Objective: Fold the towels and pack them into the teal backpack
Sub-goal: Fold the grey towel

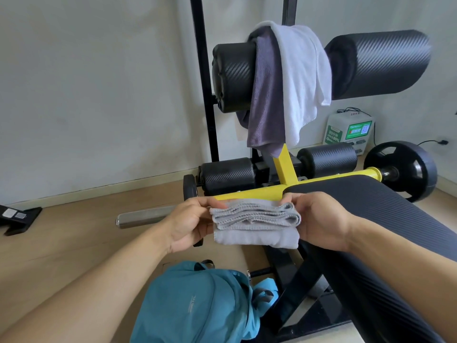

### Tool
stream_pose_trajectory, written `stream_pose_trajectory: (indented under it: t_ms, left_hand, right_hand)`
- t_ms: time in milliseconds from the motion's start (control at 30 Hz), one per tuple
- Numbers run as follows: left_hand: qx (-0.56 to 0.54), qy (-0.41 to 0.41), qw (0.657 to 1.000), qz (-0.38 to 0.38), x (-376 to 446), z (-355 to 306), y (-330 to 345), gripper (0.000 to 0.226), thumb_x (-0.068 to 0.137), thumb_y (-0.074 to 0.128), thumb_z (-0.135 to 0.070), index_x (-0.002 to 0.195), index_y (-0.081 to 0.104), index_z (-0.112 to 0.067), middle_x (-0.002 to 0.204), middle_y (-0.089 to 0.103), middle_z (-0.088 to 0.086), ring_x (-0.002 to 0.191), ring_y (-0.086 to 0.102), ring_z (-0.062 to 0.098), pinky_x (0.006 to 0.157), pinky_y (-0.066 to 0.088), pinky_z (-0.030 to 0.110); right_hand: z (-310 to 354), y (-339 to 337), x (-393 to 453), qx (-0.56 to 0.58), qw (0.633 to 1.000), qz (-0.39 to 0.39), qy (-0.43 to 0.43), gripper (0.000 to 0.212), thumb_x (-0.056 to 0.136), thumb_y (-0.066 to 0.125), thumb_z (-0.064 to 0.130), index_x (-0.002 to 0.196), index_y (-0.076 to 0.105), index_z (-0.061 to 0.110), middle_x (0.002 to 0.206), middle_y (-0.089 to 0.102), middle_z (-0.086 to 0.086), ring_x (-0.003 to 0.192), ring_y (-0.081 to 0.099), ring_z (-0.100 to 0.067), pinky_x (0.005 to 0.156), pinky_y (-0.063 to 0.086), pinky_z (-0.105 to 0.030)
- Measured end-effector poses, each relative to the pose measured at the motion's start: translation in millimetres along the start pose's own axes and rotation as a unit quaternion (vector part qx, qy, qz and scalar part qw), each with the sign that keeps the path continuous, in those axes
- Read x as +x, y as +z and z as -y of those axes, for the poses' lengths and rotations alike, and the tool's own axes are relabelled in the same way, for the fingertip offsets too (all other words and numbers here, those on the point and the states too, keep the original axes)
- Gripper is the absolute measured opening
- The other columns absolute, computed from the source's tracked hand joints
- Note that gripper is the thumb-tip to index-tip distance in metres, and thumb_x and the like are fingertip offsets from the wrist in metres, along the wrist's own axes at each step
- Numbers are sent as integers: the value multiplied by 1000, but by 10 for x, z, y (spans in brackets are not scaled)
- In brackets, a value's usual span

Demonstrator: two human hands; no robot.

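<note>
A light grey towel (256, 225), folded into a small thick bundle, is held in the air between both hands. My left hand (190, 224) pinches its left end and my right hand (319, 221) grips its right end. The teal backpack (195, 305) lies on the floor right below the towel, beside the bench frame. A purple-grey towel (265, 100) and a white towel (300, 78) hang over the upper black roller pad of the weight bench.
The black padded bench (385, 219) slopes down on the right, on a yellow and black frame (286, 167). A steel bar (146, 216) lies on the wooden floor at left. A black weight plate (405, 169) and a green-white charging box (348, 131) stand at the back right.
</note>
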State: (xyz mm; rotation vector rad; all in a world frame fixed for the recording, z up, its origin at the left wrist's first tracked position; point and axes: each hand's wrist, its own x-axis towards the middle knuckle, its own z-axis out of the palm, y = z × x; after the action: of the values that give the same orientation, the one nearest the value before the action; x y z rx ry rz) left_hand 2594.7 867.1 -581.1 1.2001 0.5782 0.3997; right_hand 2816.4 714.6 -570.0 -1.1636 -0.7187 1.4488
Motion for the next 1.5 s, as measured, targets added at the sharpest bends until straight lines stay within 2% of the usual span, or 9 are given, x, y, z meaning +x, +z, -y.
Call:
stream_pose_trajectory:
  t_ms: [133, 233, 400, 567, 700, 800, 933, 1100, 1500]
  left_hand:
    - [73, -1, 997, -8, -29, 58, 22, 68, 90, 27, 25, 52, 71, -9, 76, 75, 10, 67, 71, 19, 54, 56, 25]
    - [54, 0, 999, -4, -40, 43, 38, 59, 87, 27, 20, 53, 68, -5, 92, 79, 8, 74, 73, 22, 59, 57, 28]
    - [58, 12, 998, -17, -72, 28, 87, 25, 96, 59, -21, 76, 52, -7, 69, 64, 0, 64, 55, 16, 53, 48, 23]
    - [44, -48, 997, -35, -12, 147, 108, 59, 74, 85, -22, 127, 59, -12, 117, 70, 14, 99, 71, 28, 75, 59, 33]
    - [59, -89, 994, 19, -30, 195, 101, 52, 83, 80, -24, 131, 63, -10, 122, 72, 20, 107, 71, 37, 80, 61, 43]
    - [100, -67, 993, 13, 2, 197, 91, 53, 76, 81, -12, 126, 66, -12, 119, 74, 12, 105, 72, 29, 85, 61, 43]
    - [164, -61, 983, 50, -3, 228, 70, 48, 77, 81, 5, 120, 67, -11, 121, 73, 13, 118, 67, 30, 104, 52, 45]
    - [118, -45, 991, 32, 22, 243, 105, 66, 69, 84, -4, 131, 61, -10, 126, 68, 21, 109, 69, 29, 89, 58, 39]
    - [81, -61, 993, -66, 107, 376, 2, 45, 86, 61, 12, 125, 56, -11, 108, 67, 24, 85, 71, 32, 75, 62, 44]
  right_hand:
    - [-48, 7, 16, -93, 995, 2, 31, 42, 94, 62, 40, 63, 49, 14, 75, 60, -7, 72, 59, -22, 71, 48, -32]
    - [-108, 38, 56, -139, 990, 16, 4, 49, 71, 88, 10, 61, 41, 20, 75, 60, -8, 76, 64, -24, 66, 51, -29]
    - [-154, 34, 104, -155, 984, -38, -75, 47, 59, 89, 0, 63, 47, 21, 94, 66, -16, 88, 67, -31, 71, 54, -39]
    - [-187, 51, 120, -163, 975, -66, -137, 46, 57, 92, 5, 71, 50, 18, 113, 70, -23, 99, 71, -41, 79, 58, -47]
    - [-185, 49, 85, -230, 962, -61, -136, 43, 64, 92, 12, 94, 62, 17, 118, 70, -12, 101, 70, -29, 87, 60, -43]
    - [-174, 54, 37, -341, 932, -43, -115, 70, 65, 92, 40, 128, 59, 39, 123, 67, 3, 110, 68, -14, 99, 56, -37]
    - [-228, 154, 46, -479, 870, -23, -116, 80, 66, 70, 80, 138, 47, 54, 122, 66, 18, 111, 63, -4, 101, 51, -31]
    - [-271, 297, 68, -506, 854, 19, -115, 80, 81, 67, 65, 151, 30, 51, 145, 48, 27, 132, 46, 7, 109, 37, -16]
    - [-413, 397, 287, -554, 827, -39, -89, 83, 87, 74, 44, 150, 23, 61, 148, 49, 13, 125, 52, -11, 107, 44, -35]
